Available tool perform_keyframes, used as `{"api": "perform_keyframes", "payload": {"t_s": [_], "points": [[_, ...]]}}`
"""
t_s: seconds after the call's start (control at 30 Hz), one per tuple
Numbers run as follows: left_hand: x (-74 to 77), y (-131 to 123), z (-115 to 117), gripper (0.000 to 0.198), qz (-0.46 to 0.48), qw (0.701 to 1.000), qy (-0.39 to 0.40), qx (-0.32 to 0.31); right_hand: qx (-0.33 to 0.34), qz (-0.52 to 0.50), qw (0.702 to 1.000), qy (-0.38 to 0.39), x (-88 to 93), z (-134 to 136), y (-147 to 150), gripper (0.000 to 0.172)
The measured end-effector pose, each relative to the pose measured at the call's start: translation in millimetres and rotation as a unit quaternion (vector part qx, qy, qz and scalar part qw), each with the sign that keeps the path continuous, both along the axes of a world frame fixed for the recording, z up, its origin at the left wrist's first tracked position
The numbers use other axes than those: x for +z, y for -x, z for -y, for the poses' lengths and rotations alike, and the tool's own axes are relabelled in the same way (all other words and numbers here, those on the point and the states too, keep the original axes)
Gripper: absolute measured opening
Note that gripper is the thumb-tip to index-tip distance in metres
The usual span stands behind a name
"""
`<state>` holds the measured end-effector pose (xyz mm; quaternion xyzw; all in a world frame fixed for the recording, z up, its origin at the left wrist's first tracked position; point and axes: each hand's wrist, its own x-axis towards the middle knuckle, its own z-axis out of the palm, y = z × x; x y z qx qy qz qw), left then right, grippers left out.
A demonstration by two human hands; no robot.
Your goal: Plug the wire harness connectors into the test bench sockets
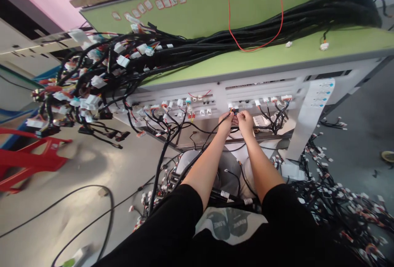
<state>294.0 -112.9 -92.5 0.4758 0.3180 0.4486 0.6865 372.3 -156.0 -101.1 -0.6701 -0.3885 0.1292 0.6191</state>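
Observation:
My left hand (pixel 226 123) and my right hand (pixel 245 124) are close together at the front of a white panel (pixel 215 94). The left fingers are closed around a black-sleeved cable near a small black connector (pixel 235 111). My right fingertips pinch at the same connector from the other side; exactly what lies between them is too small to tell. White connectors (pixel 230 106) sit just above the left fingers. Further right, several white connectors (pixel 273 100) with wires are seated in the panel, and others (pixel 180 102) are seated to the left.
A thick bundle of black wire harnesses (pixel 197 47) lies along the green bench top (pixel 255 59), its connectors hanging off the left end. More harnesses (pixel 341 205) lie on the floor at right. A paper label strip (pixel 310 111) hangs from the panel. A red stool (pixel 40 156) stands left.

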Motion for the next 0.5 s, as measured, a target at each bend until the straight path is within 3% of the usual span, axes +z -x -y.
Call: {"api": "perform_keyframes", "payload": {"t_s": [0.1,0.27,0.5], "points": [[1.1,0.2,0.7,0.029,-0.005,1.0,-0.004,0.006,-0.015,0.07,0.997,-0.018,2.5,1.7,1.5,0.013],[3.2,0.8,1.0,0.03,-0.025,1.0,-0.003,-0.003,0.016,-0.082,0.997,-0.006,1.0,-0.7,1.1,0.016],[0.8,1.7,-1.5,0.031,-0.019,1.0,-0.013,-0.016,0.037,-0.006,0.999,0.029,9.9,7.8,-4.9,0.018]]}}
